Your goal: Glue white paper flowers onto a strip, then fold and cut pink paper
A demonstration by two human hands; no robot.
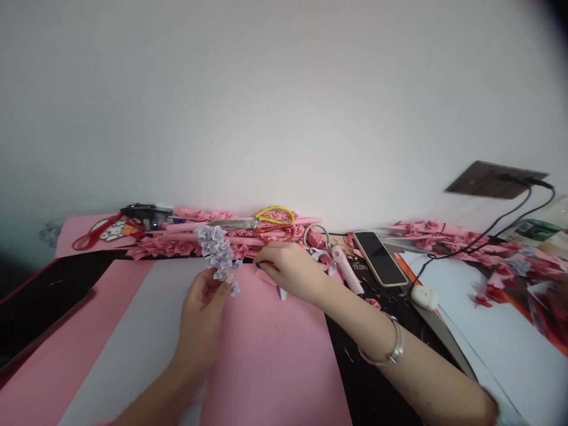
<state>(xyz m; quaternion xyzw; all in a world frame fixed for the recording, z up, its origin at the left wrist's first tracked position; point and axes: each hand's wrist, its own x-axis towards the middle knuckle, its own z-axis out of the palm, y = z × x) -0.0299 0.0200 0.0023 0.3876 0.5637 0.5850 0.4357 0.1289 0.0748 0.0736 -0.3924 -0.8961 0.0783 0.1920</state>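
Note:
My left hand (206, 307) is closed on a cluster of pale lavender folded paper flowers (218, 253), held upright above the paper sheets. To its right, my right hand (286, 269) has its fingers curled down over the top of a pink paper sheet (279, 355). What those fingers hold, if anything, is hidden behind the hand. A small pale paper scrap (283, 293) lies just below them. Behind both hands, scissors (255, 223) with one yellow and one red handle rest on rows of pink paper flowers (166, 245).
A phone (380, 259), a pink handheld item (348, 269) and a white earbud case (425, 297) lie to the right. Cables run from a wall socket (494, 179). More pink and red paper flowers (492, 290) sit far right. A dark tray-like object (44, 322) is at left.

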